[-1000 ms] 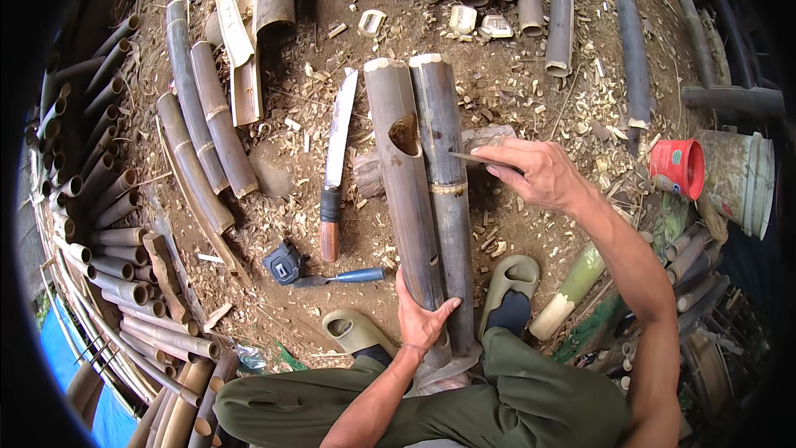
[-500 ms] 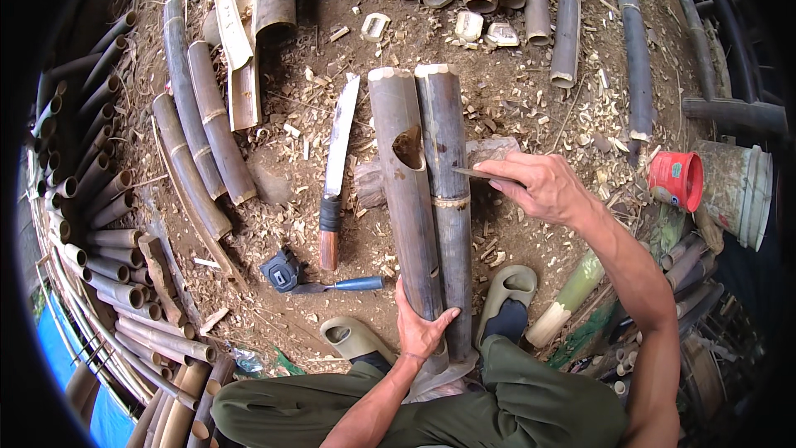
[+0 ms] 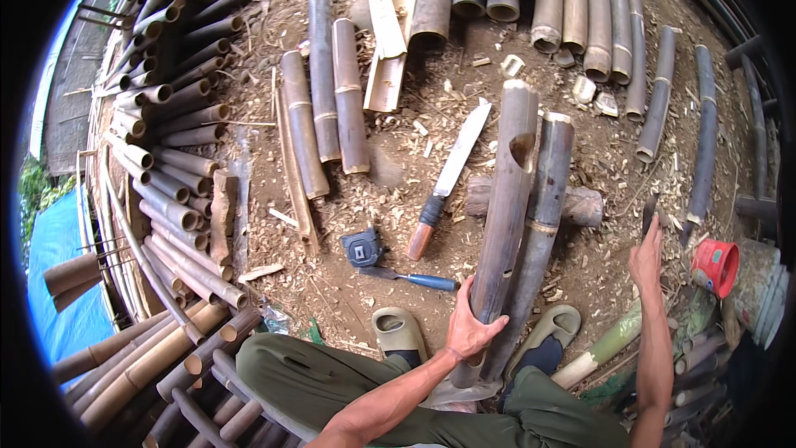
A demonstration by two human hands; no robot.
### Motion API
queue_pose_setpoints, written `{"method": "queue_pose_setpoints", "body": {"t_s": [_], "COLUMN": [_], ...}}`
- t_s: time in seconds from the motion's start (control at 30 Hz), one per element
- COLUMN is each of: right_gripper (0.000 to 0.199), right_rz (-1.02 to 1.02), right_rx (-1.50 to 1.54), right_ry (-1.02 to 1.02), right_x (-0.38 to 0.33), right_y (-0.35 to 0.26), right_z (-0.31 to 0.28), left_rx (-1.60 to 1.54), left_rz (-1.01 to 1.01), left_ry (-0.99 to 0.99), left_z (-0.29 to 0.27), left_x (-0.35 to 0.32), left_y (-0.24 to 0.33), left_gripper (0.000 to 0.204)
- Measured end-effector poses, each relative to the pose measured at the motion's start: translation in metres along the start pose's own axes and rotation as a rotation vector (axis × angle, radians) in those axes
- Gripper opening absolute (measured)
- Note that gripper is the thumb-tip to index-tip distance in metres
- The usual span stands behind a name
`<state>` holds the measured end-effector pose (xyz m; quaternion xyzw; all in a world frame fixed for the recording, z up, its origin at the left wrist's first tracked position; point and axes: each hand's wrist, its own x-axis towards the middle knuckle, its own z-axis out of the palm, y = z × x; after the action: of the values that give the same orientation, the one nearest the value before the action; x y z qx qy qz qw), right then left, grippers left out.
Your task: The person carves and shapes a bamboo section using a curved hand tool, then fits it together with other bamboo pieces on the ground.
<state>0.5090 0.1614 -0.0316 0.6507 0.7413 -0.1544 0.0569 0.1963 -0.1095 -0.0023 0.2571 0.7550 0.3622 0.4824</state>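
Observation:
Two bamboo poles lean side by side over a short wooden log (image 3: 585, 206), pointing away from me. The left bamboo pole (image 3: 500, 191) has a scooped hole in its upper side. Around its near end my left hand (image 3: 474, 325) is closed, thumb toward the other bamboo pole (image 3: 545, 199). Off to the right, apart from both poles, my right hand (image 3: 647, 259) grips a small knife with a dark narrow blade (image 3: 649, 211) pointing away; its handle is hidden in the fingers. A large knife (image 3: 450, 170) lies left of the poles.
A tape measure (image 3: 362, 247) and a blue-handled chisel-like tool (image 3: 424, 280) lie on the chip-strewn ground. Stacked bamboo (image 3: 186, 191) fills the left, and cut tubes (image 3: 572, 8) line the far side. A red bucket (image 3: 715, 267) stands right, near green bamboo (image 3: 609, 344).
My right hand has moved with the small knife away from the poles, out to the right. My left hand keeps its hold. The view has swung left.

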Motion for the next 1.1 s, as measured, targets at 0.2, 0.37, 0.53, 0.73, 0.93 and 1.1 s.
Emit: {"method": "queue_pose_setpoints", "body": {"t_s": [0.2, 0.37, 0.53, 0.73, 0.93, 1.1], "right_gripper": [0.075, 0.071, 0.077, 0.069, 0.054, 0.052], "right_rz": [-0.114, 0.101, 0.461, 0.611, 0.547, 0.53], "right_rx": [0.026, 0.089, 0.098, 0.588, 0.468, 0.485], "right_ry": [0.285, 0.19, 0.101, -0.074, 0.057, 0.112], "right_x": [-0.072, -0.17, -0.274, -0.346, -0.349, -0.353], "right_y": [0.0, 0.01, 0.039, 0.05, 0.037, 0.038], "right_z": [0.028, 0.015, 0.042, 0.108, 0.111, 0.112], "left_rx": [0.311, 0.729, 0.887, 0.572, 0.059, 0.23], "left_rz": [0.177, 0.063, 0.124, 0.521, 0.094, 0.011], "left_ry": [0.47, 0.733, 0.802, 0.364, -0.239, -0.124], "left_z": [-0.132, -0.277, -0.312, -0.128, 0.046, 0.053], "left_x": [0.113, 0.208, 0.236, 0.156, 0.025, -0.015], "left_y": [0.071, 0.06, 0.038, 0.039, -0.033, -0.039], "left_gripper": [0.1, 0.097, 0.08, 0.056, 0.08, 0.076]}}
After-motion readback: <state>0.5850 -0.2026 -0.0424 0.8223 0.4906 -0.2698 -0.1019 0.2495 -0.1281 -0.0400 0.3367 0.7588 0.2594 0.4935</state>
